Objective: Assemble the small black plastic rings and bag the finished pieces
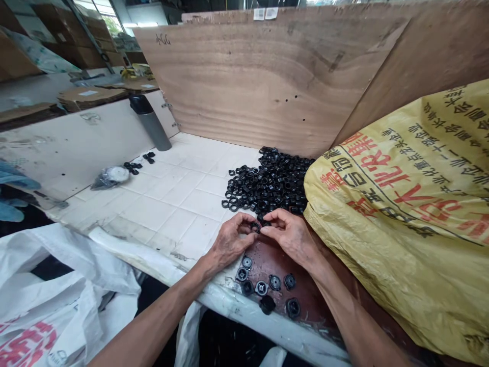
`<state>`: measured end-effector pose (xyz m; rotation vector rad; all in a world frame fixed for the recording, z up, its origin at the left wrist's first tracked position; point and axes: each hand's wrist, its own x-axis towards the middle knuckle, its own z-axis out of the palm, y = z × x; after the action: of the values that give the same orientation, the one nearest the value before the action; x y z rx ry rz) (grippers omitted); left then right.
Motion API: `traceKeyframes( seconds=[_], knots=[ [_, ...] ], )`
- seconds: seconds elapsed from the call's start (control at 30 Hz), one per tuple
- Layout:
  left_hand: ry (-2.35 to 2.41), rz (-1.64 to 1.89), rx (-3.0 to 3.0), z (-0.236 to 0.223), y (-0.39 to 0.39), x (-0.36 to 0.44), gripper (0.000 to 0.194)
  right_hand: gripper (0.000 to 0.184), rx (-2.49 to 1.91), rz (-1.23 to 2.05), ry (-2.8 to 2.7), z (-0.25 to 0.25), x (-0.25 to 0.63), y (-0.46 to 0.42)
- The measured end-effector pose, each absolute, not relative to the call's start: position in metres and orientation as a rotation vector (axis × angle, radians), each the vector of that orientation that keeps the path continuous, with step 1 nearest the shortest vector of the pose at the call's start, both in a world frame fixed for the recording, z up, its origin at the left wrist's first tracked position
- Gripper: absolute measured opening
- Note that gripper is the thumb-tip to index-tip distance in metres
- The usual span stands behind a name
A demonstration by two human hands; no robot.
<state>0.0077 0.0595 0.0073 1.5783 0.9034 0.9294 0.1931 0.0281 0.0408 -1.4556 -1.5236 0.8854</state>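
Observation:
Just in front of a heap of small black plastic rings (273, 181), my two hands are close together. My left hand (233, 238) is closed, pinching a black plastic ring (255, 228) between thumb and fingers. My right hand (292, 235) is also closed, its fingertips at the left hand's ring and on a small black plastic part (263, 221) that they partly hide. Below the hands, several round black plastic caps (262, 288) lie spread on a dark red-brown board (305, 285), some with a grey cross-shaped inside facing up.
A yellow printed sack (382, 204) bulges along the right side. Wooden panels (248, 76) wall the back. A grey bottle (153, 122), a small plastic bag (110, 177) and loose black pieces (132, 167) stand at the left. A white sack (76, 280) hangs at the front; light blue gloves (15, 176) show at the left edge.

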Motion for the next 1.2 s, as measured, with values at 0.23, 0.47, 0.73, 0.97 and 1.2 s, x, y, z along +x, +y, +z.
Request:
traceKeyframes(
  seconds=[0.23,0.47,0.73,0.97,1.2],
  knots=[
    [0.836,1.008,1.526,0.004,0.059,0.007,0.030,0.024,-1.309,0.689,-1.731,0.040,0.190,0.027],
    [0.777,1.016,1.382,0.005,0.059,0.007,0.031,0.013,-1.348,0.666,-1.702,0.044,0.188,0.026],
    [0.746,1.137,1.557,0.004,0.061,0.004,0.023,0.018,-1.345,0.689,-1.634,0.039,0.184,0.026],
    [0.739,1.173,1.713,0.004,0.061,0.002,0.021,0.012,-1.332,0.552,-1.754,0.037,0.181,0.022],
    [0.738,1.217,1.762,0.002,0.063,0.002,0.021,0.015,-1.379,0.450,-1.838,0.033,0.181,0.023]
  ],
)
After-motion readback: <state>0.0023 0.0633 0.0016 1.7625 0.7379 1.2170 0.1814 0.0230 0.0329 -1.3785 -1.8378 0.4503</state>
